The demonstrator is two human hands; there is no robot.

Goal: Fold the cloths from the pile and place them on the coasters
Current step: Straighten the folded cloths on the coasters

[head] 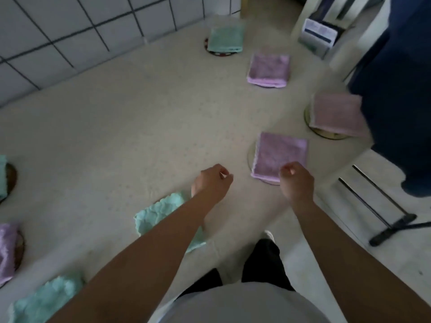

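Pretty far along I'd say. Nearest, 2 mint cloths (161, 217) lie loose on the counter (140, 127), unfolded. Just past them, left hand (213, 180) and right hand (296, 180) hover loosely curled, holding nothing (right one over the near purple cloth (279, 155)). Beyond it, 3 more folded cloths sit on coasters (307, 115).

We see a dim, flat-lit scene with a grey cast and no glare. The whole picture is soft; blur is strongest at the far right, where the pink cloth (337, 114) smears. The tiled wall (70, 31) at far left bows with wide-angle distortion. Shadows are faint.
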